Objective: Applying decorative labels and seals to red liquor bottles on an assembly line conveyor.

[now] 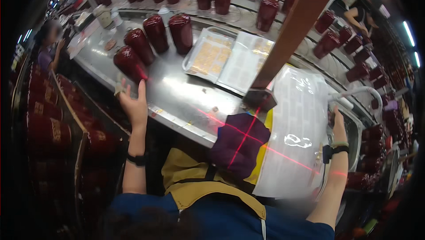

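My left hand (135,106) is open, fingers spread, just below the base of a dark red glossy jar (129,63); I cannot tell whether it touches the jar. That jar leans at the near end of a row of similar red jars (180,34) on the metal table (177,92). On the right, my right hand (337,120) is at the sink's (354,127) near side, by a white curved faucet (361,90). Its fingers are partly hidden and blurred. Between my arms, a dark purple cloth (241,145) carries a red laser cross.
A white sheet with pale label shapes (296,120) lies beside the cloth. Behind it are a tray of gold labels (208,56) and a brown post (296,27). Many red jars line the conveyor (195,1) and left racks (48,129). Other people (48,47) stand far left and far right.
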Available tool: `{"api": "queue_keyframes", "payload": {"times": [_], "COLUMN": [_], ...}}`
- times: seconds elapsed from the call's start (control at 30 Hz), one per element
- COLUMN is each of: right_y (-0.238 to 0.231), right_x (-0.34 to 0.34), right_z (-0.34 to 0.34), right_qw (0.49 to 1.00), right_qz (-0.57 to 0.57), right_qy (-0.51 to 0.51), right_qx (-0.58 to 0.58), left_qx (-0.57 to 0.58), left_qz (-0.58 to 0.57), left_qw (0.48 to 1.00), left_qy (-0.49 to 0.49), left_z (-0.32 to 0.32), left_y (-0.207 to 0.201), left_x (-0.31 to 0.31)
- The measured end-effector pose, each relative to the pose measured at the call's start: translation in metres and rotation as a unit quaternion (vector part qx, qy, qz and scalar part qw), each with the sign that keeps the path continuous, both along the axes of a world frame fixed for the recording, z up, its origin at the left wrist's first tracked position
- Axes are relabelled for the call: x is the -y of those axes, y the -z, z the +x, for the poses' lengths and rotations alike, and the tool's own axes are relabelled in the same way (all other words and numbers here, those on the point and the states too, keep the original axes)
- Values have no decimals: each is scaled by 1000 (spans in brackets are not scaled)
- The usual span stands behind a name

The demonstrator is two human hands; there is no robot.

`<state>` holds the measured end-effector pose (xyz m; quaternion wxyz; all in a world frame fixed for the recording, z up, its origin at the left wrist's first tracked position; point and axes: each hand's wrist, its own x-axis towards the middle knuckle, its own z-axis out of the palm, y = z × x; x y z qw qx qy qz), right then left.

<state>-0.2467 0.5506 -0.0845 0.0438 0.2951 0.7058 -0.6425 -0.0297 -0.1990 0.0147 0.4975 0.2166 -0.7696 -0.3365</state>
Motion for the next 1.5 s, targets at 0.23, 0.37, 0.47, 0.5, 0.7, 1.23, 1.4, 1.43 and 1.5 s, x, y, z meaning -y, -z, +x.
{"api": "queue_keyframes", "payload": {"times": [0.23,0.37,0.47,0.5,0.7,1.23,1.4,1.43,1.5], "right_y": [-76,-131,-155,-164,-160,-121,-96,-98,-103], "right_x": [44,99,146,159,293,371,368,373,373], "right_z": [48,125,170,185,239,263,255,257,259], "right_qw": [906,901,883,888,920,917,887,888,906], "right_qz": [389,346,378,379,221,117,235,244,242], "right_qy": [-34,-42,-67,-75,-169,-261,-241,-243,-242], "right_qx": [-165,-256,-271,-250,-277,-277,-316,-304,-248], "left_qx": [-28,23,-74,-95,-51,290,189,107,92], "left_qz": [-29,140,109,118,363,433,176,225,82], "left_qw": [990,981,989,987,848,660,836,844,870], "left_qy": [-132,-130,-72,-61,382,541,484,474,477], "left_z": [-84,-100,-81,-75,-27,-15,-63,-92,-141], "left_y": [36,39,43,34,-6,-8,4,22,17], "left_x": [79,87,71,45,-77,-223,-193,-176,-158]}}
